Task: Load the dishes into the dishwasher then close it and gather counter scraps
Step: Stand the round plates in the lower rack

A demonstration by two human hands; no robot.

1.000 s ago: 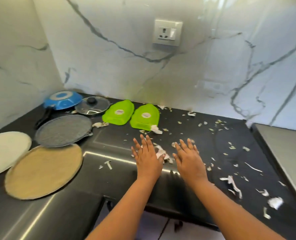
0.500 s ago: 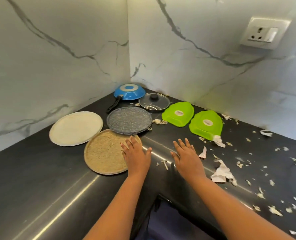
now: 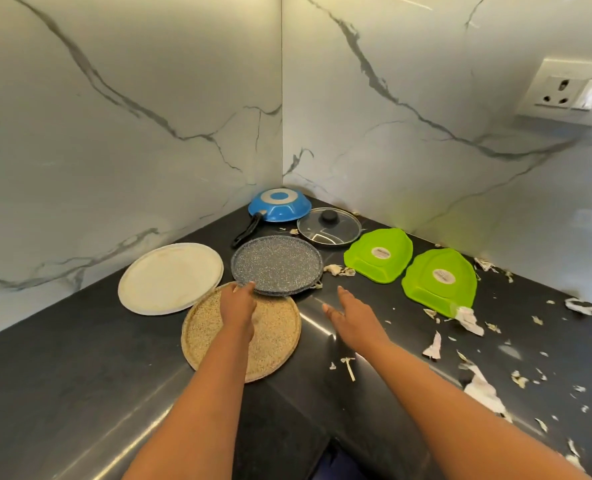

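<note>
Hands reach over a dark polished stone surface (image 3: 80,393): the left hand (image 3: 238,304), fingers straight, touches the near rim of a round grey speckled plate (image 3: 276,265) overlapping a round tan woven-textured plate (image 3: 277,336); the right hand (image 3: 351,315) hovers spread beside it. Lifting well likely means sliding fingertips under that raised rim, the other hand steadying. Farther back lie a round cream plate (image 3: 170,277), two glossy green plastic containers (image 3: 379,254), a glass lid (image 3: 329,226) and an upturned blue pan (image 3: 280,204). Papery white scraps (image 3: 481,389) litter the right.

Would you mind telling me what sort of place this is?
Most likely a home kitchen corner: a dark counter holding plates and a blue pan, marble-look walls with a socket, and food scraps scattered about.
</note>
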